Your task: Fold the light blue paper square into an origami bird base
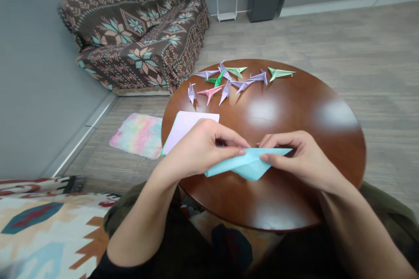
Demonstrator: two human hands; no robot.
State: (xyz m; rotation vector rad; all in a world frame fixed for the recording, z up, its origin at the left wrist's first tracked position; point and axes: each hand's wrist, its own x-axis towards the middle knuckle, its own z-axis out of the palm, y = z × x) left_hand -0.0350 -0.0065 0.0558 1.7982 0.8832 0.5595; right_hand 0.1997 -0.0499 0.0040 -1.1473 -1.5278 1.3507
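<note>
Current step, as judged: folding. The left grip (pixel 203 148) and right grip (pixel 303 157) each pinch the light-blue origami paper (pixel 251 170) over the near half of the round wooden table (pixel 310 113). Next move likely requires aligning edges, then pressing the crease.

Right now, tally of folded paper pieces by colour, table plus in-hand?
Lilac birds: 6
Light green birds: 2
Bright green bird: 1
Pink bird: 1
Light blue paper, held in the left hand and right hand: 1
Total: 11
</note>
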